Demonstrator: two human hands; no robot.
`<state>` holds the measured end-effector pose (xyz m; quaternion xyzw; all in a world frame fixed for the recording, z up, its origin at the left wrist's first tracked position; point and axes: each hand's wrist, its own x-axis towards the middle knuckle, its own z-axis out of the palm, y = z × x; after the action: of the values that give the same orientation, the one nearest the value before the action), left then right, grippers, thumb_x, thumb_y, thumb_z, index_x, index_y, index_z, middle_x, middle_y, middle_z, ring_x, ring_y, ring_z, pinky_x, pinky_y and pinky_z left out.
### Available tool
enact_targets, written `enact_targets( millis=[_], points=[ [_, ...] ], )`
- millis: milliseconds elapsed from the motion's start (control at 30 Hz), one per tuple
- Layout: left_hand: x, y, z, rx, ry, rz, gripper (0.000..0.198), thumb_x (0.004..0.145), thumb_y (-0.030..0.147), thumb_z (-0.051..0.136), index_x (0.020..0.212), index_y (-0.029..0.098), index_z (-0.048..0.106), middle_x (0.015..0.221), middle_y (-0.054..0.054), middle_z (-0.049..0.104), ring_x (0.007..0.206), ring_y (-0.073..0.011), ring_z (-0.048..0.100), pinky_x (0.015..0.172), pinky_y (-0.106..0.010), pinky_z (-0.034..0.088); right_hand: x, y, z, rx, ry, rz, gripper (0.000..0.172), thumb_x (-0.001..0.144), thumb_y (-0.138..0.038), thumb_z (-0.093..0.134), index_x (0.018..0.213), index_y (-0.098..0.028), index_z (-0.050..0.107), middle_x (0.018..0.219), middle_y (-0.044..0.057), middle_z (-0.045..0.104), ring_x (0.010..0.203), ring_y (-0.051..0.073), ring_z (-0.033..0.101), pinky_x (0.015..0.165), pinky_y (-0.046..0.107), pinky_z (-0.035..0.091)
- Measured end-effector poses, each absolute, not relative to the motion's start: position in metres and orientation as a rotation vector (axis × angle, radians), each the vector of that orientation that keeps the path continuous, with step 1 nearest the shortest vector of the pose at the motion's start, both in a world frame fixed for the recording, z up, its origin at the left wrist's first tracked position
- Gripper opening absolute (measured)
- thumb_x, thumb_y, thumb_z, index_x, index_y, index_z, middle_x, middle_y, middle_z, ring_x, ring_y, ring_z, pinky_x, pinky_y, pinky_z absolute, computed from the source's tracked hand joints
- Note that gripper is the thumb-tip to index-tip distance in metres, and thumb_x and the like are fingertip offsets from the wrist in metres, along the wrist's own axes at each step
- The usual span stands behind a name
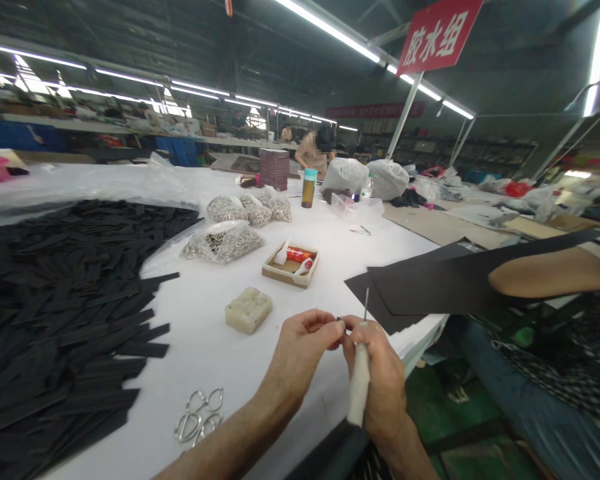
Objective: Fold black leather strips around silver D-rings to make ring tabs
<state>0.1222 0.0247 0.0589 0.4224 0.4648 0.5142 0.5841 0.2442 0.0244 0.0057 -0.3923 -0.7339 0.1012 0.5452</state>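
Observation:
My right hand [377,367] is closed around an awl [360,383] with a pale, wrapped-looking handle; its thin metal tip points up and away from me. My left hand [305,340] pinches a small dark piece [338,320], mostly hidden by the fingertips. Both hands' fingertips meet over the white table near its right edge. Left of them lies a pale, pitted block [249,310], maybe wax. Several silver metal rings [195,420] rest beside my left forearm.
Black strips [65,320] cover the table's left side. A shallow box [290,263] holds a red tube. Behind it are plastic bags of metal parts [225,241] and a bottle [308,189]. Black sheets [420,283] lie right, near another person's arm [540,272].

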Motion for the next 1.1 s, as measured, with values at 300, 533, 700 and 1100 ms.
enact_targets(
  millis=[300,533,700,1100],
  points=[
    [0.117,0.046,0.018,0.968,1.308,1.194,0.004,0.058,0.013,0.059,0.058,0.014,0.055,0.052,0.002,0.054,0.054,-0.0115,0.051,0.055,-0.022,0.04,0.235,0.036,-0.018,-1.087,-1.61,0.688,0.008,0.089,-0.025,0.047,0.094,-0.02,0.051,0.094,0.004,0.063,0.086,0.017,0.061,0.076,0.029,0.048],
    [0.113,0.053,0.003,0.91,1.371,1.048,0.011,0.055,0.006,0.05,0.057,0.014,0.057,0.047,0.001,0.058,0.049,-0.0123,0.055,0.05,-0.021,0.041,0.234,0.037,-0.025,-1.075,-1.511,0.89,0.008,0.087,-0.027,0.051,0.09,-0.02,0.049,0.084,0.002,0.063,0.074,0.015,0.06,0.072,0.028,0.049],
    [0.103,0.051,0.011,0.767,1.398,1.005,0.009,0.056,0.008,0.052,0.06,0.015,0.053,0.046,0.0,0.059,0.048,-0.0149,0.06,0.053,-0.025,0.049,0.242,0.034,-0.03,-1.069,-1.587,0.649,0.005,0.087,-0.024,0.052,0.09,-0.021,0.05,0.095,0.004,0.064,0.087,0.017,0.061,0.075,0.029,0.049],
    [0.092,0.024,0.008,0.716,1.263,1.144,0.027,0.057,0.014,0.064,0.078,0.015,0.048,0.055,0.003,0.059,0.05,-0.012,0.058,0.054,-0.023,0.047,0.226,0.028,-0.033,-0.971,-1.891,0.595,0.007,0.087,-0.017,0.048,0.088,-0.02,0.054,0.094,0.006,0.065,0.085,0.018,0.061,0.074,0.029,0.05]
  ],
)
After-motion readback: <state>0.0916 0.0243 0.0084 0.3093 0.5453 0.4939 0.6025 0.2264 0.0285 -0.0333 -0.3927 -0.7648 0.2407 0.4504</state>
